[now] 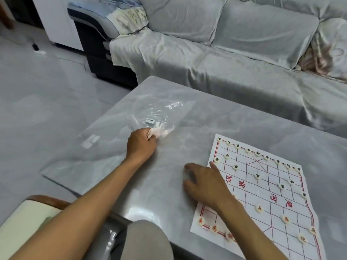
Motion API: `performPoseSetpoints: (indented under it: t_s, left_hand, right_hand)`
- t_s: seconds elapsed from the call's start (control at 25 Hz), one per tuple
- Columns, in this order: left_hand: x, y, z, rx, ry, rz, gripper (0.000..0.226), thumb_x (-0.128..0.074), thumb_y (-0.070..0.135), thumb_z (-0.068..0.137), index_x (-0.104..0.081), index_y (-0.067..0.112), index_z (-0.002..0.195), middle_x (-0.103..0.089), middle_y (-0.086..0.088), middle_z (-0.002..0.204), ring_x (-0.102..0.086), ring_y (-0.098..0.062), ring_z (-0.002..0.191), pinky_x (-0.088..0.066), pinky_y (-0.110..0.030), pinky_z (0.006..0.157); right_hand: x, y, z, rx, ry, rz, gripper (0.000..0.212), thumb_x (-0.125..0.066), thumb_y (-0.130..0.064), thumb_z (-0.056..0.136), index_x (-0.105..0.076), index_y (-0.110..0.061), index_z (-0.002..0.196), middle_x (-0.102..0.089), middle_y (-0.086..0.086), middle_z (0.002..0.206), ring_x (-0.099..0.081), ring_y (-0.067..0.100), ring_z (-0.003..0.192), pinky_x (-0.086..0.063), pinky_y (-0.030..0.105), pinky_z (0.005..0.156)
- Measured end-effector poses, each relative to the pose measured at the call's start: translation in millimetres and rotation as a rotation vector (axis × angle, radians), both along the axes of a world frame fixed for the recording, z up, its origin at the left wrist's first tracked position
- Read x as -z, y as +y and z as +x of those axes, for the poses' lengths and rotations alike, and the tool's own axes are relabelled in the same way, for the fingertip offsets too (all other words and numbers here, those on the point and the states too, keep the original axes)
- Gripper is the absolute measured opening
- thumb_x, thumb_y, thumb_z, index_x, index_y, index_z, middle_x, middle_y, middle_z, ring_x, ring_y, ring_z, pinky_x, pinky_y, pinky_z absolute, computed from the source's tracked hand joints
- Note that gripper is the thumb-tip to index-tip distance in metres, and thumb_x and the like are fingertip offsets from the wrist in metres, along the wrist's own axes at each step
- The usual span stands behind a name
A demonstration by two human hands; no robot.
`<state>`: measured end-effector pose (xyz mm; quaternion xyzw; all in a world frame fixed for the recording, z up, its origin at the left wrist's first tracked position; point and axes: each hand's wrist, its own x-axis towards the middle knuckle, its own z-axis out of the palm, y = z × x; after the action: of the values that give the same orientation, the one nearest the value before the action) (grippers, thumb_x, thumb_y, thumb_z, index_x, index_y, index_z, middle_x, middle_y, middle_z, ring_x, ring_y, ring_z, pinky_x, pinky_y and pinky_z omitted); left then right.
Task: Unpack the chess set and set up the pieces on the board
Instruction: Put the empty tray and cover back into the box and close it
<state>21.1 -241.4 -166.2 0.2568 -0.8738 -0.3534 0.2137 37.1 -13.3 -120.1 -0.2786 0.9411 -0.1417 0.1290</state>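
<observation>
A paper chess board with red lines lies at the right of the grey table. Several round cream pieces with black marks stand on its far half. Several with red marks stand on its near half. My left hand grips the bunched end of a clear plastic bag that lies flat on the table, left of the board. My right hand rests on the table at the board's left edge, fingers spread, holding nothing.
A sofa under a grey cover runs along the far side of the table. A chair with a cream cushion stands at the near left. My knee shows below the table's near edge.
</observation>
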Motion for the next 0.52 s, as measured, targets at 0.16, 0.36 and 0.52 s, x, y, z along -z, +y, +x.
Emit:
performPoseSetpoints:
  t_s: [0.16,0.36,0.52]
  left_hand:
    - [-19.6,21.0,112.8,-0.185,0.259,0.308,0.032,-0.068,0.017,0.085,-0.048,0.019,0.059,-0.043,0.009,0.051,-0.037,-0.007,0.049,-0.032,-0.021,0.047]
    - [-40.4,29.6,235.4,-0.227,0.36,0.455,0.025,-0.066,0.004,0.085,-0.074,0.025,0.095,-0.072,0.009,0.082,-0.068,-0.009,0.078,-0.054,-0.026,0.068]
    - [-43.0,19.6,290.2,-0.252,0.296,0.302,0.047,-0.067,-0.003,0.081,-0.07,0.042,0.096,-0.068,0.022,0.095,-0.063,-0.009,0.094,-0.049,-0.017,0.079]
  right_hand:
    - [-28.8,-40.1,35.9,0.082,-0.143,-0.462,0.047,-0.058,-0.034,0.091,-0.045,-0.033,0.136,-0.058,-0.009,0.131,-0.057,0.013,0.114,-0.046,0.031,0.096]
    - [-34.1,-116.4,129.1,-0.087,-0.686,-0.745,0.062,-0.075,-0.036,0.074,-0.049,-0.039,0.131,-0.061,-0.011,0.123,-0.068,0.008,0.097,-0.055,0.033,0.089]
    - [-20.8,-145.8,176.4,-0.141,-0.745,-0.842,0.032,-0.066,-0.001,0.083,-0.067,-0.017,0.11,-0.072,-0.003,0.094,-0.069,0.012,0.084,-0.055,0.026,0.079]
